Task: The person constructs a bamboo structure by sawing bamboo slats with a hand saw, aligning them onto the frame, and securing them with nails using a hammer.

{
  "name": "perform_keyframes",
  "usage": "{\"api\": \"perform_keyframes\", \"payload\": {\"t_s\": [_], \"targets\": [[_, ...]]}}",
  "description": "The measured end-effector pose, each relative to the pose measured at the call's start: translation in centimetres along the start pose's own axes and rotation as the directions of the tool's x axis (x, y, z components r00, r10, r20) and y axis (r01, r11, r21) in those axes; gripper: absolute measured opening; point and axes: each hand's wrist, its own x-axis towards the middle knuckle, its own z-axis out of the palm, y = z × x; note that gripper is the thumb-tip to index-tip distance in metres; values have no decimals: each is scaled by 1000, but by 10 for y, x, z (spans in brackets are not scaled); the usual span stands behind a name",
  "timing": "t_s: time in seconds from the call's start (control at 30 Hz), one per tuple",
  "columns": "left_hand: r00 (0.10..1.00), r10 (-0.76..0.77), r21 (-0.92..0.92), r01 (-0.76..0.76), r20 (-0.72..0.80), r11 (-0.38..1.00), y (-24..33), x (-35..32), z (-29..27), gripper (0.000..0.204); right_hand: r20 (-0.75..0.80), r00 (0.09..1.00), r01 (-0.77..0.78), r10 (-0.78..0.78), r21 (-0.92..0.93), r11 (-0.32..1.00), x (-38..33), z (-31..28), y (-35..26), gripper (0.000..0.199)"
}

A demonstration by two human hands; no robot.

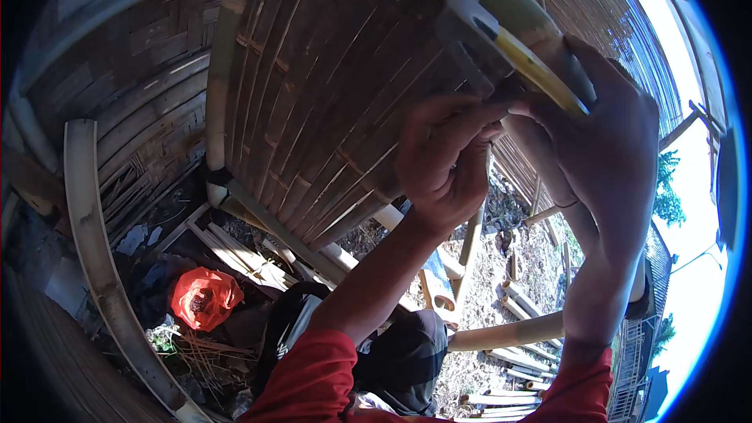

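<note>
Red long sleeves pushed up forearms; bare left hand (442,160), right hand (607,137); dark checked shorts.

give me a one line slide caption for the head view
Right hand holds a grey-and-yellow tool against a woven bamboo panel; left hand pinches just below it.

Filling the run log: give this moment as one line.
left hand: fingers pinched at grey tool | right hand: grips grey tool against woven bamboo panel | ground: red bag, bamboo poles
</note>
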Motion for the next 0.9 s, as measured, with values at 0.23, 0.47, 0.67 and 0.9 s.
{"api": "perform_keyframes", "payload": {"t_s": [0.23, 0.47, 0.67, 0.9], "targets": [[1000, -4, 93, 5, -12, 996, -3, -2, 9, 26, 122, 989, -145, 85, 663, 735, -23, -62, 45, 69], [996, 79, 244, -83, 28, 966, -7, 1, 10, 20, 179, 964, -172, 199, 984, -53, -105, -51, 34, 47], [1000, 19, 191, -18, -3, 982, -5, -2, 12, 27, -72, 900, -161, 430, 863, 479, -114, -25, 22, 49], [999, 36, 228, -36, 3, 973, -4, 0, 13, 27, -101, 991, 0, 85, 646, 763, -133, -15, 44, 49]]}}
